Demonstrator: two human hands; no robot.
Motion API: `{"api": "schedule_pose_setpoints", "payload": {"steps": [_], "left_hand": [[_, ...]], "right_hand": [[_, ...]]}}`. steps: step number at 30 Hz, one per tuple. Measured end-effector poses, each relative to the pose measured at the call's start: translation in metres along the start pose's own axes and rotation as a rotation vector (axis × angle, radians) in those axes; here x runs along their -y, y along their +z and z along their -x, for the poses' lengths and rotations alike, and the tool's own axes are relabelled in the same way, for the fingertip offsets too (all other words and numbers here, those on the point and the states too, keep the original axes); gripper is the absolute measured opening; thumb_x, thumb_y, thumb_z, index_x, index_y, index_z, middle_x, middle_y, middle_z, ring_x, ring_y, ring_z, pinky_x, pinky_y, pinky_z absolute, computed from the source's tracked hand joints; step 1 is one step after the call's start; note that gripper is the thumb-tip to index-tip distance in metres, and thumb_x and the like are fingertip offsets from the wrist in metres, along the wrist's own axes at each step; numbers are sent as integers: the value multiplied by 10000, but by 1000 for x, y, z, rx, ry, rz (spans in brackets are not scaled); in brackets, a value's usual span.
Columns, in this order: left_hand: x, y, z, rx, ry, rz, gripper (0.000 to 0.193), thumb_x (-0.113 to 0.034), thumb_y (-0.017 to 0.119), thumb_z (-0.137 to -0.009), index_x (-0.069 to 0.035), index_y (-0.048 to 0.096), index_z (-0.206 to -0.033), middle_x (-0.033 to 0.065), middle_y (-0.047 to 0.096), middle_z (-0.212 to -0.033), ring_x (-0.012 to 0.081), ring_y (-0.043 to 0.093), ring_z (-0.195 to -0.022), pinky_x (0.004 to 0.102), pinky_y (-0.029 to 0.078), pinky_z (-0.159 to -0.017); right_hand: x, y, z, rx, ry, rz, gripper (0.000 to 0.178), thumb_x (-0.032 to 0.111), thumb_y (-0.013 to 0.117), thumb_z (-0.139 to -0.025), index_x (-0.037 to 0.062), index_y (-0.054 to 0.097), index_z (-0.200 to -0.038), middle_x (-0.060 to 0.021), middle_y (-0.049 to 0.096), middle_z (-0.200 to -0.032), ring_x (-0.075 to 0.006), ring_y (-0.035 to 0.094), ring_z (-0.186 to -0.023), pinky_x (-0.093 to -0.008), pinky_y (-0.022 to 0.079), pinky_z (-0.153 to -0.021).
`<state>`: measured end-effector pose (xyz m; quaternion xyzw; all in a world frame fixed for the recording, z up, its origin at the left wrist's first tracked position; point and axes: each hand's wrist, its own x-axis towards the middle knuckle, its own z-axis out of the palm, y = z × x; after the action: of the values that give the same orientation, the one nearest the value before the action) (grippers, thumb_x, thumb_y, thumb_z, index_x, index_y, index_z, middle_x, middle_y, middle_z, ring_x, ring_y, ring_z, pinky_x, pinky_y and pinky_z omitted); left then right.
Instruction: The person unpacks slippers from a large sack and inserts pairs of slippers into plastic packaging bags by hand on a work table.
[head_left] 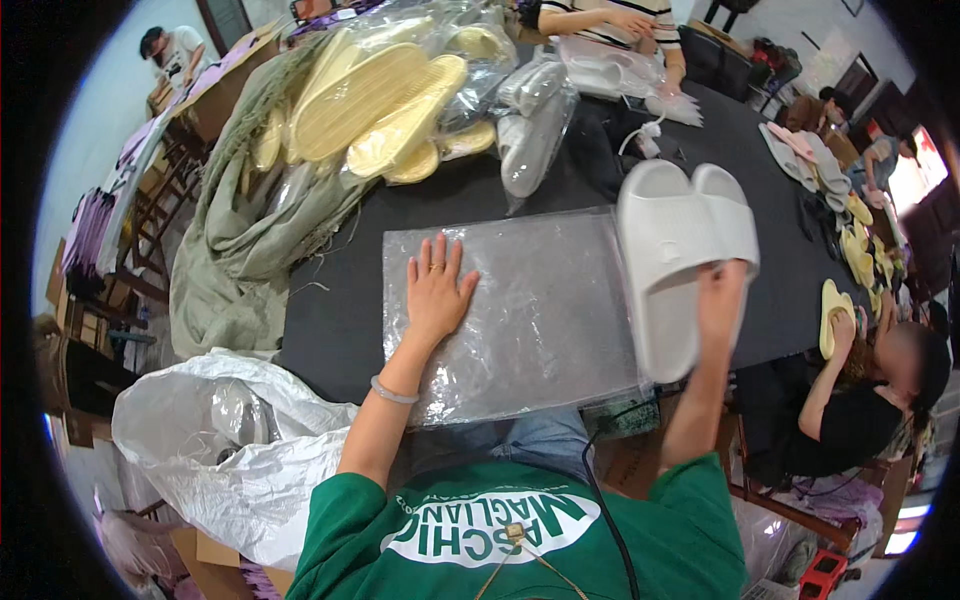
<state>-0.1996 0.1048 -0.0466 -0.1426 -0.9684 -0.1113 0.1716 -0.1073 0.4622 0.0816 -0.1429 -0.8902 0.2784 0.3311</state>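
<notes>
A flat stack of clear plastic bags [540, 310] lies on the dark table before me. My left hand [437, 288] rests flat on its left part, fingers spread, holding nothing. At the stack's right edge is a pair of white slide sandals [665, 235], side by side with toes pointing away from me. My right hand [722, 290] grips them at the strap of the right sandal; its fingertips are partly hidden under the strap and slightly blurred.
Bagged yellow slippers [380, 110] pile up on green cloth [235, 230] at the far left, beside bagged grey slippers [530, 130]. A white woven sack [230, 440] stands near left. Co-workers sit at the far side and at the right, where one holds a yellow slipper [835, 315].
</notes>
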Motion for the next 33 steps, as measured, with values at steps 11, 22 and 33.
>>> {"api": "schedule_pose_setpoints", "payload": {"steps": [11,22,33], "left_hand": [[-4,-1,1,80,-49,39,628,-508,397,-934,-137,343,-1437,126,275,-1509,321,213,-1404,491,167,-1124],[0,-2,2,31,-29,42,598,-501,400,-939,-135,386,-1411,137,307,-1492,324,252,-1387,489,191,-1114],[-1,-3,2,35,-9,31,608,-501,409,-932,-133,382,-1415,134,318,-1488,324,267,-1382,486,200,-1112]], "right_hand": [[-228,-27,-65,-236,269,527,435,116,557,-841,-60,500,-1235,-239,512,-1233,-364,482,-1136,-408,371,-984],[100,113,10,427,-249,-561,228,96,536,-918,32,632,-1114,-91,637,-1097,-179,604,-1001,-282,462,-867],[81,219,63,396,-413,-435,182,105,545,-897,45,656,-1028,-115,627,-1001,-268,622,-828,-320,493,-712]]}}
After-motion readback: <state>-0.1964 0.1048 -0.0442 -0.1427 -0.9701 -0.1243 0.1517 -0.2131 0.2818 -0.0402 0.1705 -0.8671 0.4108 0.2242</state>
